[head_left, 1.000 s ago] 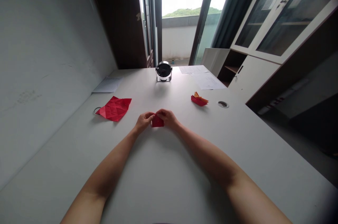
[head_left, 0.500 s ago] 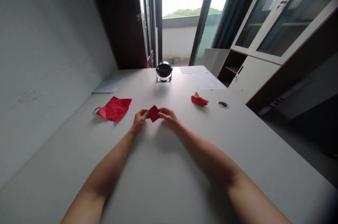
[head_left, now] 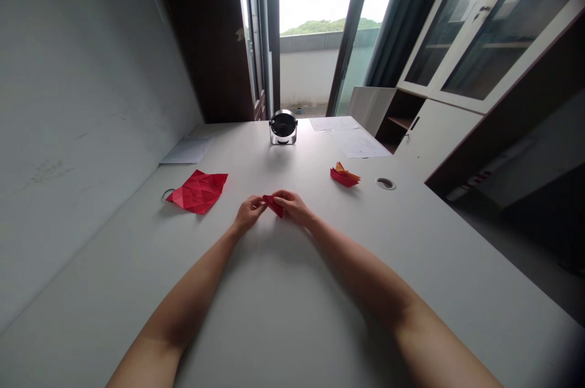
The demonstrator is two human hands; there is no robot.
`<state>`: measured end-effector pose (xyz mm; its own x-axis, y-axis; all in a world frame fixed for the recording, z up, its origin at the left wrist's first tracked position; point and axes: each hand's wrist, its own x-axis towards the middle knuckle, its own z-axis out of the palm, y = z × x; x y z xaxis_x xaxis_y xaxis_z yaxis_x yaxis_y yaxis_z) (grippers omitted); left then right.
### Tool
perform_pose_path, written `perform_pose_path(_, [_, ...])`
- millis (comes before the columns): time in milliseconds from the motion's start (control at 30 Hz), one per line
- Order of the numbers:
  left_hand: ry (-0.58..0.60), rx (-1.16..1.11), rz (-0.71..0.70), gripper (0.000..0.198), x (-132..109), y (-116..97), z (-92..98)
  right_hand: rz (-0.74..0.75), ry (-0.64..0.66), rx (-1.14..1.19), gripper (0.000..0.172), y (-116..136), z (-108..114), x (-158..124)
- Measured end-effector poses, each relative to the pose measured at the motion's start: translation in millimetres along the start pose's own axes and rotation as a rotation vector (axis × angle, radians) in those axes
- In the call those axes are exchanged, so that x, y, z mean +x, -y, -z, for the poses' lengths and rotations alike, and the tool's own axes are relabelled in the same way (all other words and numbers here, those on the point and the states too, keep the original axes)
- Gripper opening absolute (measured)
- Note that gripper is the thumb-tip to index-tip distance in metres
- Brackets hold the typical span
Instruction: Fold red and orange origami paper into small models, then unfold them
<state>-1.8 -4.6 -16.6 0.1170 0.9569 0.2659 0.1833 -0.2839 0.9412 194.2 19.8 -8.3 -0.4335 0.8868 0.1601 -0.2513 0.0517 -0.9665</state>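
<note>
A small folded red paper (head_left: 274,204) is pinched between my two hands over the middle of the white table (head_left: 283,290). My left hand (head_left: 249,212) grips its left tip with closed fingers. My right hand (head_left: 291,205) holds its right side, fingers curled over it. The paper looks folded into a narrow pointed shape.
A creased red paper sheet (head_left: 198,190) lies flat to the left, beside a small ring (head_left: 167,195). A folded red and orange paper figure (head_left: 344,174) sits to the right near a cable hole (head_left: 386,183). A small black fan (head_left: 283,126) and white sheets (head_left: 359,143) lie at the far end.
The small red paper was turned from a square to a diamond, then folded narrower between both hands. The view shifted slightly.
</note>
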Motion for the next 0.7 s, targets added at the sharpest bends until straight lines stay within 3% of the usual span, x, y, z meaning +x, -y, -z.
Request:
perform_pose_path(200, [0.071,-0.167,0.04,0.022,-2,-7,-0.5,0.024,0.039,-0.182,0.041,-5,-4,1])
perform_pose_path(433, [0.032,-0.182,0.063,0.027,-1,-4,-1.9,0.126,-0.105,-0.446,0.03,-8,-4,2])
perform_pose_path(700, [0.033,-0.241,0.031,0.023,0,2,-4.5,0.119,-0.156,-0.399,0.032,-14,0,8])
